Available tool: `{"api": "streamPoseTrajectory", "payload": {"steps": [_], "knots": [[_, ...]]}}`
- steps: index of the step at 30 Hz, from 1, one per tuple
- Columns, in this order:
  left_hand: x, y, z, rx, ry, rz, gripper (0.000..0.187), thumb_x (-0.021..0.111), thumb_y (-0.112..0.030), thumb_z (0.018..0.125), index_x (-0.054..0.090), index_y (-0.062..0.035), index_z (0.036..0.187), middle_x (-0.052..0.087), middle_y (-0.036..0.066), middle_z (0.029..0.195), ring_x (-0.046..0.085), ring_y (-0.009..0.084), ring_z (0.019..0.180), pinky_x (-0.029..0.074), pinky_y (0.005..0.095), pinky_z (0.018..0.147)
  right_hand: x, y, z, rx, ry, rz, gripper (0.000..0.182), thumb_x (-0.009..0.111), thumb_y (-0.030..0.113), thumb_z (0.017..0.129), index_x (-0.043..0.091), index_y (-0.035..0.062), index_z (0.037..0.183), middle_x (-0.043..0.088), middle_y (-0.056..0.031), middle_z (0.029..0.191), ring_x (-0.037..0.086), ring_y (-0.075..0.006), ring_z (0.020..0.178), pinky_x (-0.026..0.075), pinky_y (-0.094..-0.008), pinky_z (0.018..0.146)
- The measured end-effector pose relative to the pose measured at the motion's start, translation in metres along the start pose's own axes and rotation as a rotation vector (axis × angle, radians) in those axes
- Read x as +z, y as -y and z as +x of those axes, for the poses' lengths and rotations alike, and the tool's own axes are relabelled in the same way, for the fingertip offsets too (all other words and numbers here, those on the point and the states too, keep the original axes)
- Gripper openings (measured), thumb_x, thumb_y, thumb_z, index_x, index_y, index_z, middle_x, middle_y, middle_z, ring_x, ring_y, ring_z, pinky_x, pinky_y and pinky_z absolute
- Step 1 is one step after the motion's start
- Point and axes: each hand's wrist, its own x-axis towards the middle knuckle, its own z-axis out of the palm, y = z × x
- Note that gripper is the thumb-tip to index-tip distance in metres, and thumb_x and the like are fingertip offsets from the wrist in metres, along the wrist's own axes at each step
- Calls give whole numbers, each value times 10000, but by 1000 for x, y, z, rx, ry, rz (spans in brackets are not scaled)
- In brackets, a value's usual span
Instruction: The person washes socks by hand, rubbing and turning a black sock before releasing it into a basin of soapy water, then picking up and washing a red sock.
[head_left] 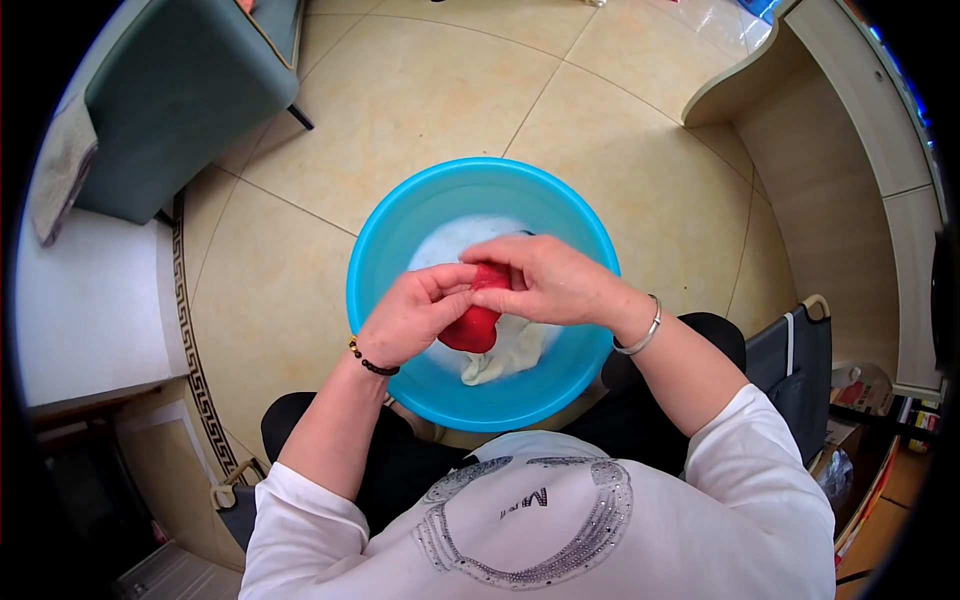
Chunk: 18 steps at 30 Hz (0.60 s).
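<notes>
A small red cloth that looks like a sock (470, 331) is bunched up between my two hands, above a blue basin (372, 235). My left hand (412, 312) pinches it from the left with thumb and fingers. From the right, my right hand (548, 281) grips its upper part, the fingers curled over it. Below them, white suds (455, 235) float on the water in the basin. A wet off-white cloth (512, 358) lies in the basin under the red one, partly hidden by it. Something dark shows just behind my right fingers.
The basin stands on a tiled floor (640, 170) between my knees. A grey-green sofa or chair (195, 95) is at the upper left, with a white surface (95, 310) below it. A light wooden cabinet (830, 150) curves along the right. Its lower shelves hold assorted packets.
</notes>
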Motion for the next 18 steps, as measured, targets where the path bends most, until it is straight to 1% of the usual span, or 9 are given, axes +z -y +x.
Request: {"api": "streamPoseTrajectory", "payload": {"steps": [4,6,7,9,10,12,13,15,18], "knots": [[2,0,0,-39,-33,-2,254,525,-101,929,573,11,1152,647,65,1026,605,108,919,493,247,811,-2,-6,1,-27,79,-77,203,641,174,857,616,7,970,616,-92,756,560,-117,626,457,-271,559],[1,4,1,-28,-120,88,224,526,-98,929,587,-1,1122,653,70,1006,610,107,906,502,245,793,-5,1,1,168,61,4,161,596,162,889,604,1,895,586,-75,642,539,-120,542,437,-271,509],[2,3,1,-27,-122,88,224,526,-98,929,587,-1,1122,653,70,1006,610,107,906,502,245,793,-6,3,1,167,63,4,161,596,162,889,604,1,895,586,-75,642,539,-120,542,437,-271,509],[5,2,1,3,-173,223,211,527,-93,926,591,-5,1108,658,72,991,614,104,887,508,245,776,-8,6,2,289,67,-22,213,598,209,867,623,-3,880,642,-145,748,611,-265,659,480,-346,615],[5,2,1,3,-174,222,211,527,-93,926,591,-5,1108,658,72,991,614,104,887,508,245,776,-9,7,2,289,68,-23,213,598,209,867,623,-3,880,642,-145,748,611,-265,659,480,-346,615],[5,2,0,56,-206,199,217,520,-86,926,588,-7,1116,664,64,961,613,101,876,509,246,771,-12,7,3,494,99,245,212,565,200,897,616,1,841,623,-98,695,581,-182,590,462,-311,558],[5,3,1,57,-207,199,217,520,-86,926,588,-7,1116,664,64,961,613,101,876,509,246,771,-11,4,3,494,99,245,212,565,200,897,616,1,841,623,-98,695,581,-182,590,462,-311,558],[4,4,2,75,-220,179,220,512,-81,927,587,-6,1119,666,56,938,614,100,864,507,242,770,-7,-5,3,325,26,229,217,545,191,913,602,1,825,590,-58,639,525,-105,518,423,-273,479],[1,5,1,60,-242,260,223,507,-79,928,585,-5,1123,668,55,926,615,96,848,507,238,759,-6,-11,2,285,-9,290,201,547,185,911,596,7,832,566,-39,600,487,-85,475,388,-257,437]]}}
